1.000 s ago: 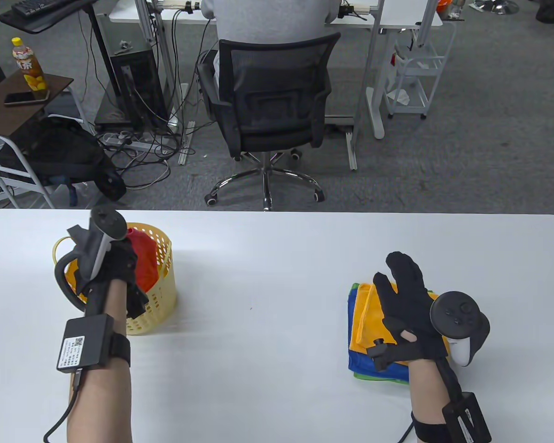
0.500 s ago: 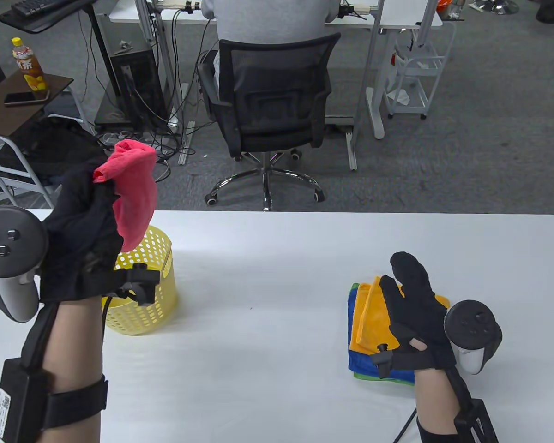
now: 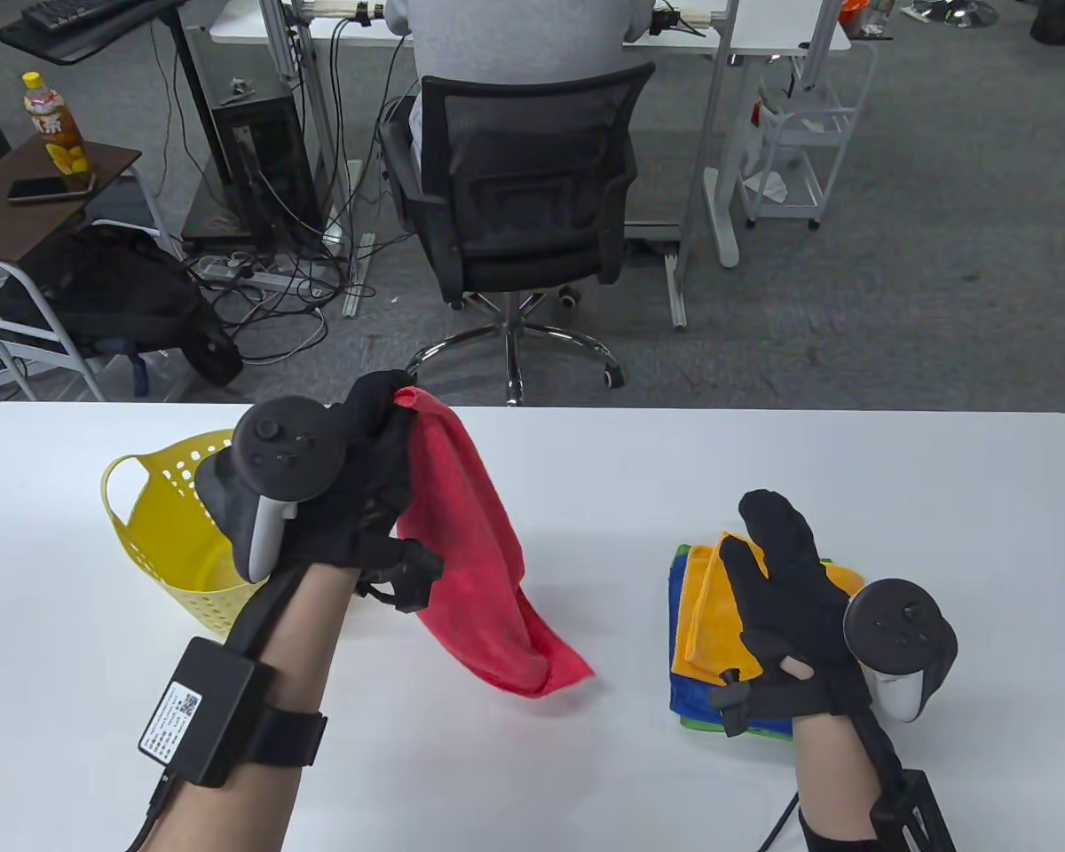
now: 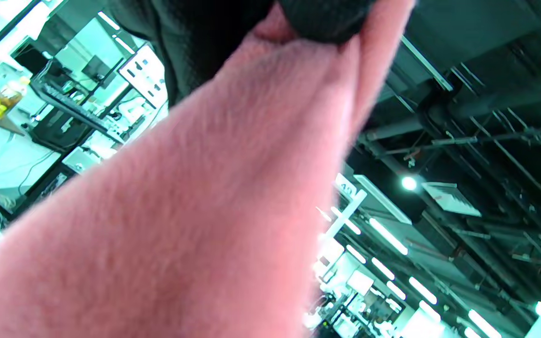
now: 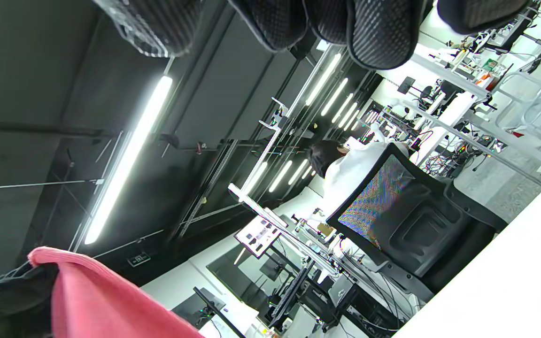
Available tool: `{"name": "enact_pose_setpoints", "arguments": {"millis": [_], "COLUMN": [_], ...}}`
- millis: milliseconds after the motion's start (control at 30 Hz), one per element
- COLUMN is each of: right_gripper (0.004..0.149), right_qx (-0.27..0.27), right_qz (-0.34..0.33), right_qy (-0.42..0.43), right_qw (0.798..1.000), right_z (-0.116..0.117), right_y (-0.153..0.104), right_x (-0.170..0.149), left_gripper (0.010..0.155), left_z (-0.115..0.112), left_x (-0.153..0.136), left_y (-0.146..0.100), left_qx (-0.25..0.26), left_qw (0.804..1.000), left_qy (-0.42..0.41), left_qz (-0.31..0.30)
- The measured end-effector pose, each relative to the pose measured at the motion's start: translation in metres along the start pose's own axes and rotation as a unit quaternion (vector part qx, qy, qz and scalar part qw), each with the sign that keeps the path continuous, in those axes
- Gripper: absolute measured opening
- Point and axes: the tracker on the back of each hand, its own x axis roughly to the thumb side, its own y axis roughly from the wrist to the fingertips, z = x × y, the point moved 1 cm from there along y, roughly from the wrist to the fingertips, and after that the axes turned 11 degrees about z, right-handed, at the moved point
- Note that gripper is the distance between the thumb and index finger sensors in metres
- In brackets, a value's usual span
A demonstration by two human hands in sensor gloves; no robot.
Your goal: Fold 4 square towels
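On the white tabletop (image 3: 586,781), your left hand (image 3: 364,479) pinches a limp red towel (image 3: 470,550) at its top corner above the middle; the left wrist view shows its fuzzy nap. Your right hand (image 3: 790,586) lies flat-fingered on the folded towel stack (image 3: 701,612) near the right edge.

Red towel (image 4: 195,211) filling most of the frame, hanging from black gloved fingers (image 4: 327,19) pinching it at top, bottle (image 4: 3,96) standing far left
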Motion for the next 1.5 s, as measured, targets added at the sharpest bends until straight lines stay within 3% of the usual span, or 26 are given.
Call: {"name": "enact_pose_setpoints", "arguments": {"millis": [167, 233, 300, 433, 567, 667, 800, 867, 900, 967, 1033, 1200, 1333, 1500], "right_gripper": [0.069, 0.069, 0.069, 0.069, 0.069, 0.068, 0.068, 0.068, 0.068, 0.068, 0.068, 0.067, 0.063, 0.057], "right_qx": [0.007, 0.008, 0.01, 0.018, 0.032, 0.049, 0.075, 0.087, 0.095, 0.108, 0.119, 0.176, 0.234, 0.277], "right_qz": [0.004, 0.004, 0.006, 0.007, 0.005, 0.004, 0.006, 0.005, 0.005, 0.003, -0.001, -0.003, -0.004, -0.028], "right_qy": [-0.008, -0.01, -0.012, -0.018, -0.03, -0.043, -0.067, -0.079, -0.087, -0.099, -0.11, -0.158, -0.211, -0.302], "right_qw": [1.0, 1.0, 1.0, 1.0, 0.999, 0.998, 0.995, 0.993, 0.992, 0.989, 0.987, 0.972, 0.949, 0.912], "right_z": [0.007, 0.009, 0.011, 0.017, 0.024, 0.034, 0.053, 0.062, 0.067, 0.074, 0.082, 0.121, 0.158, 0.198], "right_y": [0.003, 0.004, 0.005, 0.004, 0.003, 0.002, 0.002, 0.001, 0.0, -0.002, -0.003, -0.006, -0.015, -0.031], "right_x": [-0.003, -0.004, -0.005, -0.005, -0.004, -0.003, -0.005, -0.006, -0.007, -0.007, -0.007, -0.015, -0.026, -0.035], "left_gripper": [0.043, 0.045, 0.056, 0.055, 0.054, 0.059, 0.079, 0.076, 0.064, 0.045, 0.043, 0.043, 0.043, 0.057], "left_z": [-0.022, -0.048, -0.082, -0.101, -0.126, -0.159, -0.205, -0.226, -0.233, -0.233, -0.227, -0.198, -0.187, -0.186], "left_x": [-0.001, -0.012, -0.037, -0.08, -0.128, -0.158, -0.173, -0.173, -0.171, -0.165, -0.16, -0.161, -0.182, -0.199], "left_y": [-0.032, -0.049, -0.064, -0.068, -0.065, -0.065, -0.064, -0.065, -0.067, -0.076, -0.084, -0.111, -0.127, -0.128], "left_qx": [-0.017, -0.091, -0.22, -0.168, -0.191, -0.213, -0.225, -0.221, -0.221, -0.201, -0.191, -0.22, -0.288, -0.267], "left_qw": [0.997, 0.989, 0.956, 0.959, 0.949, 0.932, 0.907, 0.9, 0.895, 0.898, 0.904, 0.906, 0.878, 0.878], "left_qy": [0.008, 0.065, 0.17, 0.216, 0.251, 0.29, 0.349, 0.371, 0.383, 0.39, 0.382, 0.359, 0.382, 0.398], "left_qz": [-0.08, -0.099, -0.091, -0.074, -0.008, 0.039, 0.074, 0.063, 0.052, 0.02, -0.018, -0.031, -0.013, -0.01]}}
